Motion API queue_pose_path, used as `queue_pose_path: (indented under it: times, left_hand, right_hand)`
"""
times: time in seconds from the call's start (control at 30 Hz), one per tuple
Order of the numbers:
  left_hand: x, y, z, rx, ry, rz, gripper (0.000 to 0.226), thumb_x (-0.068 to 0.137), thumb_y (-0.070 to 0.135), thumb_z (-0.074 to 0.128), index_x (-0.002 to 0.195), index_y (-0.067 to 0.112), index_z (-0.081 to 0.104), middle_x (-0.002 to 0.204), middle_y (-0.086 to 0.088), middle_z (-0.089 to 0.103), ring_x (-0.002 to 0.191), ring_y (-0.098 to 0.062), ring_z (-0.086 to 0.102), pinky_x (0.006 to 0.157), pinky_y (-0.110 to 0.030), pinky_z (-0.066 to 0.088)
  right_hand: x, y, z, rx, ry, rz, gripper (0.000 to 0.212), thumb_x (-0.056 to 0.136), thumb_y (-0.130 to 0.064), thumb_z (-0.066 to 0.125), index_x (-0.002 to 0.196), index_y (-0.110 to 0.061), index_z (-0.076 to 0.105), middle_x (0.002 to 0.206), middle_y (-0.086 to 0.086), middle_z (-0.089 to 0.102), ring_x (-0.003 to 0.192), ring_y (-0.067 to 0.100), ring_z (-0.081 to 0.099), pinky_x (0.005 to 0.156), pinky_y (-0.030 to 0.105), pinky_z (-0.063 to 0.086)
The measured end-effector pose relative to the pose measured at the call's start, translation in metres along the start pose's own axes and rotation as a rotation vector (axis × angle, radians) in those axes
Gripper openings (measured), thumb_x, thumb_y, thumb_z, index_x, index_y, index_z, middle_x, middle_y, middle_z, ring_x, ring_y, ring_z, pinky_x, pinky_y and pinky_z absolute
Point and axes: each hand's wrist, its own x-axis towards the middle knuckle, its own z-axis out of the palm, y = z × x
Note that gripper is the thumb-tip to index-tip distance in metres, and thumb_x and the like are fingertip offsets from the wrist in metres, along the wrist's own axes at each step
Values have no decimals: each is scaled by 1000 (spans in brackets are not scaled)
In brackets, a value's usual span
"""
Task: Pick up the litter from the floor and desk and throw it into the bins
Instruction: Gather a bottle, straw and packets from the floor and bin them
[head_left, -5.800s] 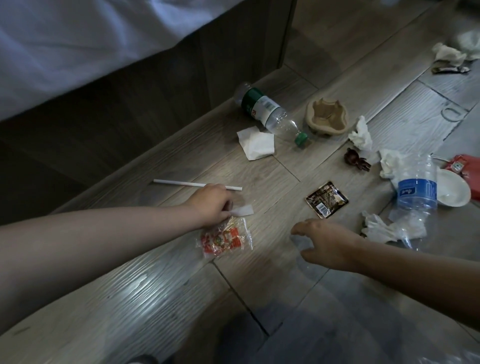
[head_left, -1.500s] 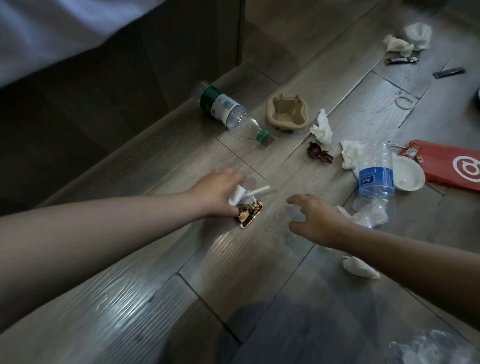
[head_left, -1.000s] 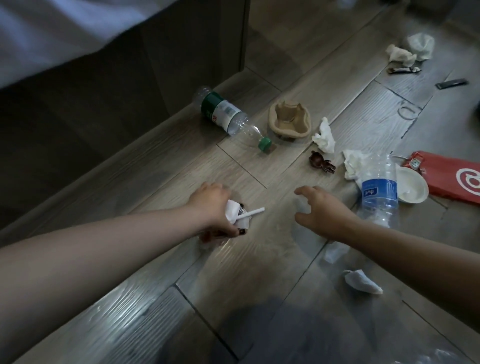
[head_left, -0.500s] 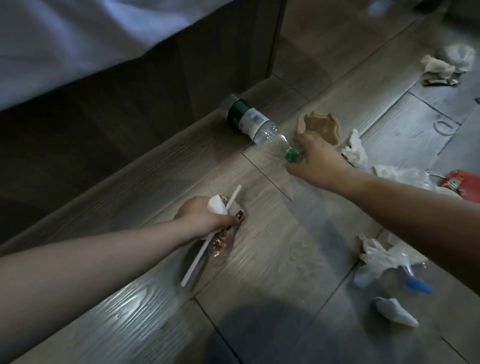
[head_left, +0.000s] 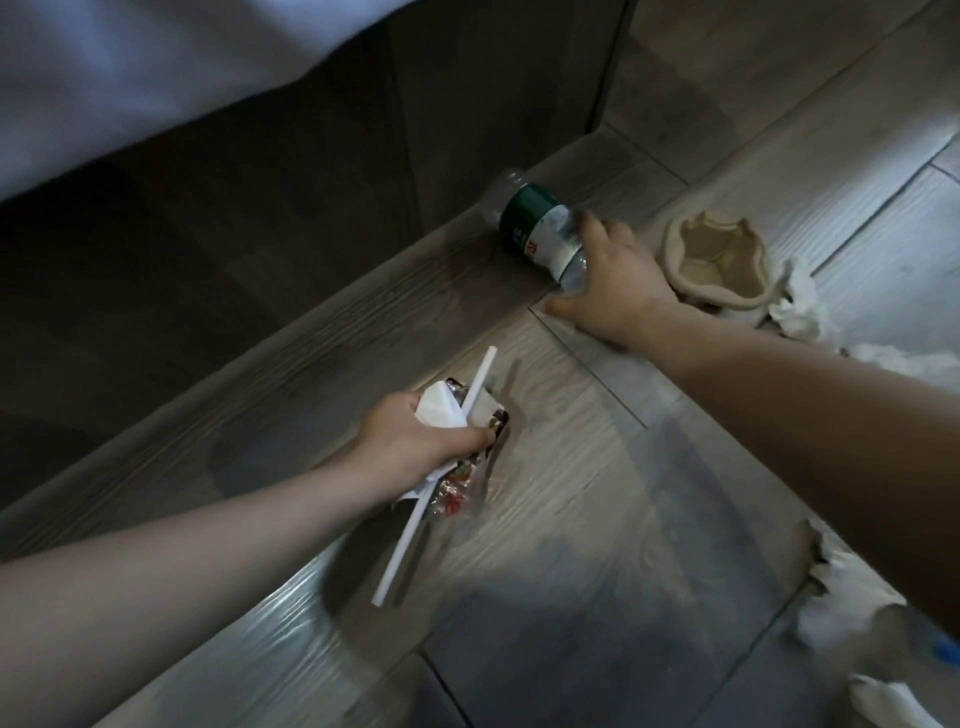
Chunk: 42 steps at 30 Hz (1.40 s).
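Observation:
My left hand (head_left: 421, 441) grips a bundle of litter just above the wooden floor: a white straw (head_left: 410, 525), a folded white tissue (head_left: 439, 410), a dark snack packet and a clear red-printed wrapper (head_left: 454, 501). My right hand (head_left: 613, 280) reaches forward over the neck end of a clear plastic bottle with a green label (head_left: 535, 226) lying on the floor by the bed base. Its fingers lie over the bottle and its thumb spreads to the left; the cap is hidden under the hand.
A crushed brown paper cup holder (head_left: 719, 260) lies right of the bottle, with crumpled tissues (head_left: 800, 306) beside it. More tissue and plastic (head_left: 852, 618) lie at the lower right. The dark wooden bed base (head_left: 260, 208) with white bedding (head_left: 130, 78) stands along the left.
My right hand has moved from the bottle's cap further over its body. My left hand keeps its bundle, lifted a little. The camera has come closer.

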Motion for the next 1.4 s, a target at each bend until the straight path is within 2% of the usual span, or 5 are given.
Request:
queue_pose_path:
  times: [0.3, 0.53, 0.7, 1.03, 1.4]
  left_hand:
    - [23, 10, 0, -57, 26, -13, 27, 68, 29, 83, 76, 17, 61, 68, 2, 64, 62, -12, 63, 53, -24, 51]
    - [2, 24, -2, -51, 99, -109, 29, 65, 30, 86, 73, 16, 62, 70, -2, 68, 65, -19, 66, 67, -39, 57]
    - [-76, 44, -21, -31, 77, -154, 24, 64, 25, 86, 67, 11, 67, 48, 8, 64, 42, -1, 55, 43, -20, 45]
    - [-285, 222, -88, -80, 101, -183, 25, 66, 26, 85, 63, 17, 62, 52, 3, 62, 51, -13, 58, 45, -25, 44]
    - [-489, 508, -126, -84, 9, 85, 37, 48, 44, 84, 65, 15, 68, 60, -1, 69, 57, -18, 66, 57, -39, 55]
  right_hand:
    - [18, 25, 28, -197, 263, -88, 79, 87, -47, 59, 149, -19, 21, 121, 13, 50, 101, 31, 55, 79, 41, 49]
    - [-16, 17, 16, 110, 115, 81, 73, 80, -45, 67, 141, -22, 34, 121, 9, 54, 102, 27, 58, 76, 35, 49]
    - [-122, 9, -22, 260, -31, 236, 74, 75, -46, 69, 138, -24, 38, 121, 2, 56, 102, 26, 58, 72, 29, 38]
    - [-287, -51, -268, 691, -65, 552, 57, 63, -58, 66, 113, -37, 51, 93, -8, 68, 80, 14, 67, 67, 42, 57]
    - [-402, -101, -615, 986, 304, 546, 46, 77, -27, 77, 114, -43, 54, 100, -12, 69, 87, 1, 67, 73, 27, 58]
